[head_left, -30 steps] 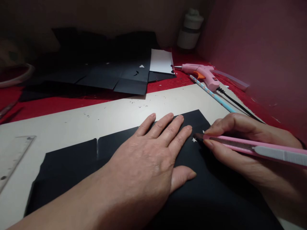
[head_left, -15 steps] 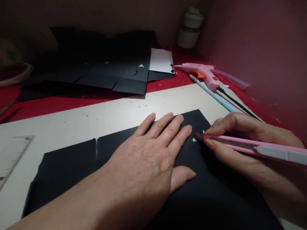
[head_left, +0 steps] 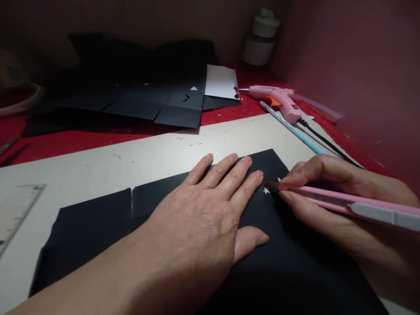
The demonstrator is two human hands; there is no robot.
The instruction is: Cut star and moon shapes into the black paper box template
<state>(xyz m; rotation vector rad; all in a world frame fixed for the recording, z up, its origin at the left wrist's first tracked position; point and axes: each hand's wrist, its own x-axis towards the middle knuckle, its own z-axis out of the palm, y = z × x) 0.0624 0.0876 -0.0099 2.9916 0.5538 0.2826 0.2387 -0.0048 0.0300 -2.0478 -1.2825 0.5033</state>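
Black paper [head_left: 98, 232] lies on a white board, with a short slit near its far left edge. My left hand [head_left: 203, 214] rests flat on it, fingers spread. In my right hand [head_left: 328, 183] is a pink utility knife [head_left: 321, 194] with a grey slider, pinched near its blade end. The dark blade tip touches the paper beside a small white star shape [head_left: 266, 190], just right of my left index finger. Another small white shape shows partly by my right fingertips, mostly hidden.
Behind are black paper sheets [head_left: 131, 100] with small cut-outs, a white card [head_left: 221, 82], a pink glue gun [head_left: 275, 96] with a black cord, and a light blue pencil [head_left: 292, 127]. A clear ruler [head_left: 22, 205] lies left. Dark scraps dot the white board [head_left: 157, 148]. A white bottle [head_left: 260, 39] stands by the wall.
Both hands and the knife stay almost in place. The view has shifted very slightly.
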